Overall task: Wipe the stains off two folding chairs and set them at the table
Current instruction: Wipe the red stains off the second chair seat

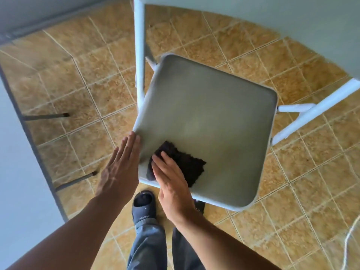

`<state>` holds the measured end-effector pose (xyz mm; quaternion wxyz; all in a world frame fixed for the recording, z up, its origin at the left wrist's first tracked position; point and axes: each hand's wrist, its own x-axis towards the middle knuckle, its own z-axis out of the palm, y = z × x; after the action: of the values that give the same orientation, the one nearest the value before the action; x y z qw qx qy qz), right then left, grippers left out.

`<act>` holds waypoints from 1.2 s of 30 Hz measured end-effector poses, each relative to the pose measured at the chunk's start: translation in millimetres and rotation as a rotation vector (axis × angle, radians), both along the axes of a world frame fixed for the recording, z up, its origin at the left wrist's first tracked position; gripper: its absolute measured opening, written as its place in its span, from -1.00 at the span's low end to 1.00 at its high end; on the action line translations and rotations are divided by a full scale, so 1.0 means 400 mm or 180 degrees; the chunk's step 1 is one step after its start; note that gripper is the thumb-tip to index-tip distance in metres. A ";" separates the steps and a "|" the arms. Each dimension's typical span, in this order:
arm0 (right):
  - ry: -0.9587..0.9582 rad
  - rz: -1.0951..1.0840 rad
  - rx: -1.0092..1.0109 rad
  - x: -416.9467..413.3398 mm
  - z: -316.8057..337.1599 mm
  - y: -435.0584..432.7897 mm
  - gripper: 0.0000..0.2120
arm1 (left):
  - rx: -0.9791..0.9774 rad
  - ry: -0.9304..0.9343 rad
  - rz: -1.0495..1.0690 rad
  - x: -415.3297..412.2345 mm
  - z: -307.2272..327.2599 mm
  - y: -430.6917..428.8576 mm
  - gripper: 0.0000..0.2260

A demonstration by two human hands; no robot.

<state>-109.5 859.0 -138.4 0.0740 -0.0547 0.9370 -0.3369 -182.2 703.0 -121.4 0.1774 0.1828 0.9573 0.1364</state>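
The right hand (171,184) presses flat on a dark cloth (181,164) at the chair seat's (210,117) near corner, while the left hand (118,168), fingers straight and together, rests against the seat's edge.

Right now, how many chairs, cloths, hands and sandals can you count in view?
Folding chair: 1
Dark cloth: 1
Hands: 2, left hand beside the seat's edge, right hand flat on the cloth
Sandal: 1
Total: 5
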 end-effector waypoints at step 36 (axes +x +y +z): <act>0.0627 -0.0453 0.0414 -0.565 -0.037 0.219 -0.55 | 0.0617 -0.0031 0.0175 -0.073 -0.036 0.031 -0.45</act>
<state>-335.4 946.8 -153.3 -0.0390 -0.0160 0.9611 -0.2728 -211.6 715.5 -135.7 0.1598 0.1720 0.9434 0.2342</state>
